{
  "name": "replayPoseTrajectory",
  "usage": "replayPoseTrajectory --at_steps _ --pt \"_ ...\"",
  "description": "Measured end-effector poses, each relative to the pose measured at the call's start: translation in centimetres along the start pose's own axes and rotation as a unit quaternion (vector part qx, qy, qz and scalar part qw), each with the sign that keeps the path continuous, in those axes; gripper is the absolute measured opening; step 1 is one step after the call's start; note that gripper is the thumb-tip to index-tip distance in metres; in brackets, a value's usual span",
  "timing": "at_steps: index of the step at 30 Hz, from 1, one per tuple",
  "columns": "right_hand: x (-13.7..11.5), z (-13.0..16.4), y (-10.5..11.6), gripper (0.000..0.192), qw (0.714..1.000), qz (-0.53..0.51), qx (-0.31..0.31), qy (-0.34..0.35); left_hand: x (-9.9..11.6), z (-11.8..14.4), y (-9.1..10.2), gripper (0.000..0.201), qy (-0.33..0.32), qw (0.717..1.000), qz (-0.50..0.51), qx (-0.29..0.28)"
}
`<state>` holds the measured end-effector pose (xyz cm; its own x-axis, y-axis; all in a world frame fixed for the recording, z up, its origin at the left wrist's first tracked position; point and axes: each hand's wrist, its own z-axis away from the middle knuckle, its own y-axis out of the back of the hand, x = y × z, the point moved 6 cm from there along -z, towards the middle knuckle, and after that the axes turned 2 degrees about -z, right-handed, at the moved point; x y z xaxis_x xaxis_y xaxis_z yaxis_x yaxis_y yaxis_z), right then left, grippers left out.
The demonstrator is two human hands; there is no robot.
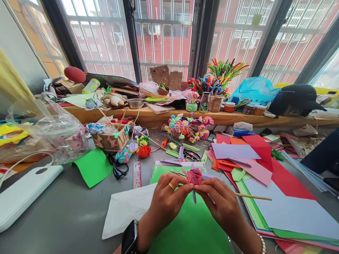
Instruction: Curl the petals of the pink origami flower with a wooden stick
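Pink folded paper flower (pixel 194 175), pinched.
Held by left hand (pixel 166 199) at 9 o'clock, right hand (pixel 220 201) at 3, over green sheet (pixel 191 225).

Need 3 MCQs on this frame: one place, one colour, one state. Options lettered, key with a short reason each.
1. Where does the wooden stick lie?
A. right of the hands
B. on the window ledge
C. in the woven basket

2. What colour is the paper sheet under the hands?
A. yellow
B. green
C. black

3. How is the pink paper flower held?
A. by the left hand alone
B. lying loose on the table
C. pinched between both hands

Key: 1 A, it pokes out past the right hand; 2 B, bright green sheet; 3 C, fingertips of both hands meet on it.
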<state>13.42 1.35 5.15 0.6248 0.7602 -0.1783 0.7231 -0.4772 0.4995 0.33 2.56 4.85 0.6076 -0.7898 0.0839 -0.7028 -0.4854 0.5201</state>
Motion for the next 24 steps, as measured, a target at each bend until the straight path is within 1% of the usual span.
replayPoseTrajectory --at_steps 7,11,13,18,22,24 --pt "0.5 0.2 -0.4 0.011 0.998 -0.033 -0.019 -0.049 0.7 0.4 0.0 0.02 -0.063 0.997 -0.038 -0.017" --pt "0.4 0.1 -0.4 0.012 0.998 -0.035 -0.013 -0.053 0.8 0.6 -0.1 0.022 -0.084 0.995 -0.047 -0.025" --pt "0.2 0.0 -0.3 0.012 0.999 -0.028 -0.007 -0.044 0.6 0.6 -0.1 0.021 -0.074 0.996 -0.047 -0.025" --pt "-0.1 0.0 -0.2 0.012 1.0 0.001 -0.008 -0.023 0.0 0.5 -0.2 0.019 -0.016 1.0 -0.018 -0.018" --pt "-0.1 0.2 -0.3 0.012 1.0 0.02 -0.003 -0.011 -0.4 0.4 -0.4 0.012 0.023 1.0 0.005 -0.015" --pt "-0.2 0.3 -0.4 0.013 1.0 0.028 0.0 -0.001 -0.5 0.3 -0.7 0.01 0.04 0.999 0.017 -0.027"
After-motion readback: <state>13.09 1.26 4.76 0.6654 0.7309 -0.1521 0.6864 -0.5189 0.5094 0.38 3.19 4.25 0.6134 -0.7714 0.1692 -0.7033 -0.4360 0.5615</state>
